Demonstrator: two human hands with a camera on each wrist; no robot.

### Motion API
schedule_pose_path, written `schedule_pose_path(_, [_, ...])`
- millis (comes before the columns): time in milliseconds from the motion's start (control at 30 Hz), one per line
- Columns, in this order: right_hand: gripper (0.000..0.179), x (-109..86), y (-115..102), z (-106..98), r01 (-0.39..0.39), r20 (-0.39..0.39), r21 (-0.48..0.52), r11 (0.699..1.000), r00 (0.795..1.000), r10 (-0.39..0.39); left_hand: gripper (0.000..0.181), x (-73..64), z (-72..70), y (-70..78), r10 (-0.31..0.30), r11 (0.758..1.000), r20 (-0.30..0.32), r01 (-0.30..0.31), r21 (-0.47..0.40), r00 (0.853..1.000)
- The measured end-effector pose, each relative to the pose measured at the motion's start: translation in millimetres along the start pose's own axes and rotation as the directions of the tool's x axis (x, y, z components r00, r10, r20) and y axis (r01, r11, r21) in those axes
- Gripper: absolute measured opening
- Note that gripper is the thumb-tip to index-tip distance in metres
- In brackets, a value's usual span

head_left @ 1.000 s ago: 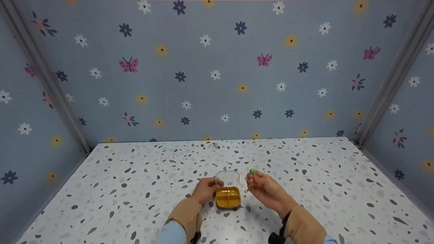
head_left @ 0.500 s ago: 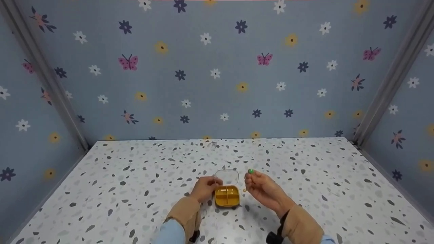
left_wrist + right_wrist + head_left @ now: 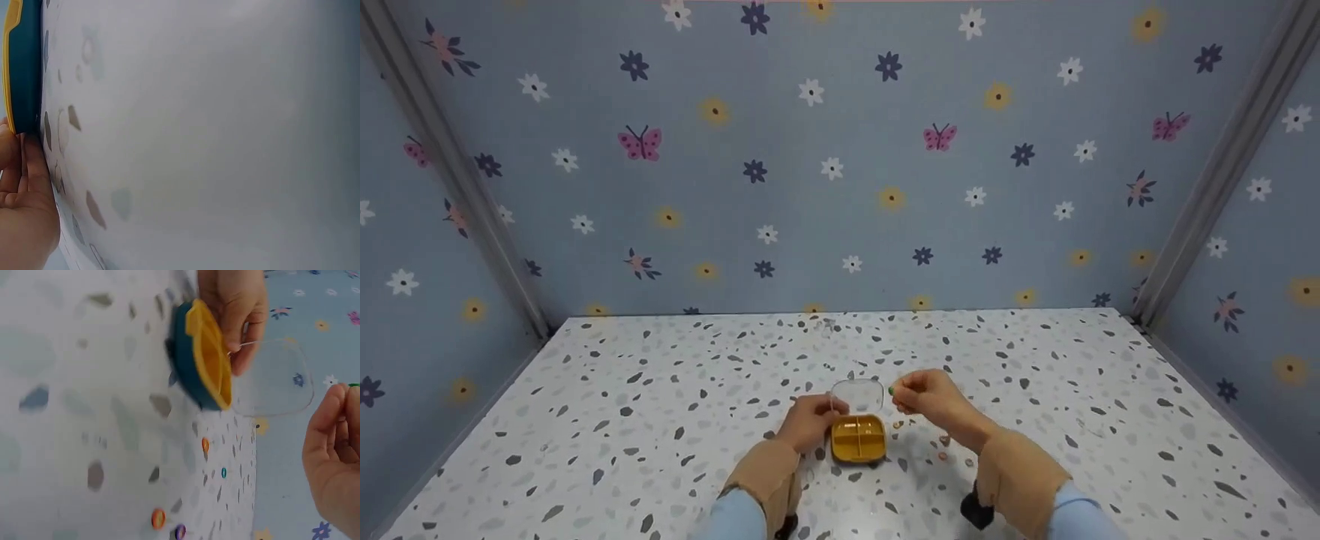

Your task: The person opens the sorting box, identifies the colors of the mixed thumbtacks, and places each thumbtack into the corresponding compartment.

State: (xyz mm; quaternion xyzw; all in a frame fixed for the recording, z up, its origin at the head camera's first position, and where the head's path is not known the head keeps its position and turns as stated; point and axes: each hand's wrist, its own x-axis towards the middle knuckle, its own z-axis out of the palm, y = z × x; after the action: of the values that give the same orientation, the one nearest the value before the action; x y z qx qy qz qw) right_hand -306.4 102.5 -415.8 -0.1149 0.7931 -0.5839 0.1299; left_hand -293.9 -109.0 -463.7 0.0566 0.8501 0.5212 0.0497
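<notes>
A small pill box [image 3: 859,460] with a teal outside and a yellow divided inside sits on the table, its transparent lid [image 3: 858,393] raised at the back. My left hand [image 3: 806,423] pinches the box at its back left corner, thumb by the yellow rim and fingers lower on the side, as the left wrist view shows. To the right of the lid and above the table, my right hand [image 3: 936,400] pinches a small green piece [image 3: 892,390] between thumb and fingertips. Only a green edge of it shows in the right wrist view. No pieces show in the box's compartments.
Several small ring-like pieces lie right of the box, among them an orange one [image 3: 158,518], a purple one [image 3: 180,531] and a teal one [image 3: 224,472]. The speckled table [image 3: 697,360] meets a flowered wall [image 3: 825,210] behind.
My right hand has turned palm-down and moved slightly left toward the lid with the green piece, revealing small pieces on the table. My left hand keeps its grip on the box.
</notes>
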Motion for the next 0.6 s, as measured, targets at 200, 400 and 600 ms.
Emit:
schedule_pose_path(200, [0.01,5.4,7.1,12.2,0.161,0.057,-0.433,0.887,0.987,-0.152,0.02,-0.7,-0.3,-1.2,0.006,1.0,-0.008,-0.006,0.008,1.0])
schedule_pose_path(400, [0.01,7.2,14.3,28.4,0.222,0.139,-0.654,0.724,0.975,-0.174,0.02,0.2,-0.8,-4.3,0.03,1.0,-0.013,-0.03,0.002,0.999])
schedule_pose_path(600, [0.016,8.0,13.6,35.2,0.2,0.142,-0.755,0.625,0.98,-0.141,0.021,-0.4,-4.3,-1.2,0.082,0.996,-0.004,-0.082,0.03,0.997])
